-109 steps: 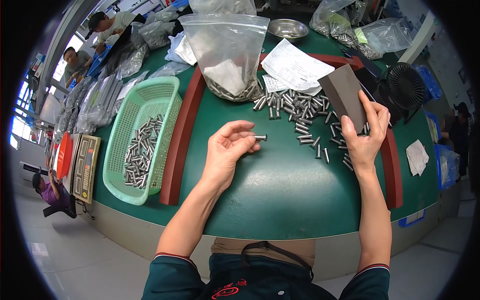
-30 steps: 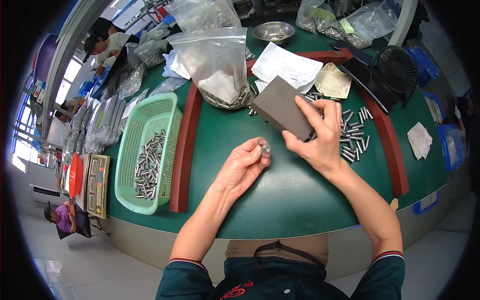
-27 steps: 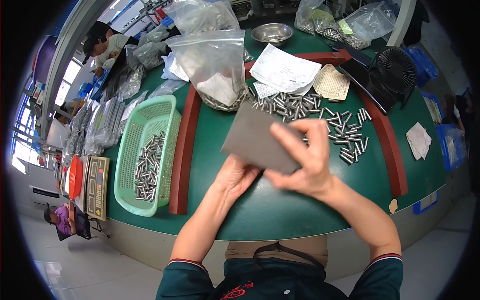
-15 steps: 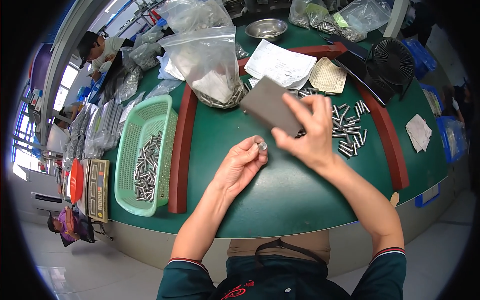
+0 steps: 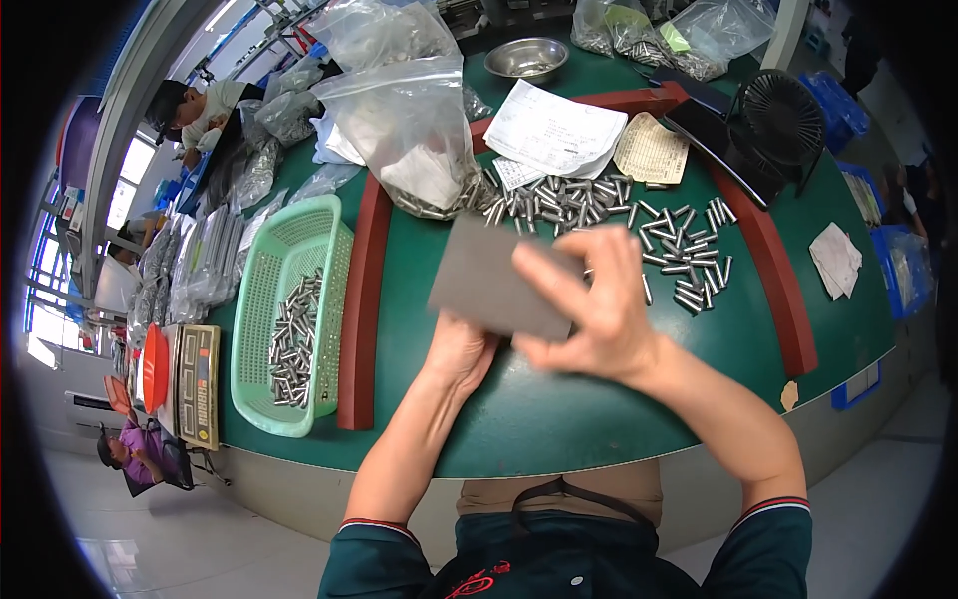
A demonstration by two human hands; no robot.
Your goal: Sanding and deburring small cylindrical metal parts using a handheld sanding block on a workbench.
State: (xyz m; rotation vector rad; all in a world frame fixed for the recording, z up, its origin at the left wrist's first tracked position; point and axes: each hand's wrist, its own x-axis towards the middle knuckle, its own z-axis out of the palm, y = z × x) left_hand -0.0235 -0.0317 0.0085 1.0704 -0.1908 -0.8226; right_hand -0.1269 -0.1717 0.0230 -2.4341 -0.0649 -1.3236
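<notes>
Above the near middle of the green bench (image 5: pixel 559 419), the right hand (image 5: pixel 599 314) pinches a grey sanding sheet (image 5: pixel 494 285), fingers clamped over its right edge. Under its lower edge sits the left hand (image 5: pixel 459 349); its fingers are hidden, so I cannot tell its grip. Loose steel pins (image 5: pixel 639 225) lie scattered toward the far edge, more in the green basket (image 5: pixel 274 290) at the left edge.

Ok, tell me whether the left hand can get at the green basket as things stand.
Probably yes: the left hand is tucked under the grey sheet, but the green basket lies open to its left, nothing between except the red rail.
</notes>
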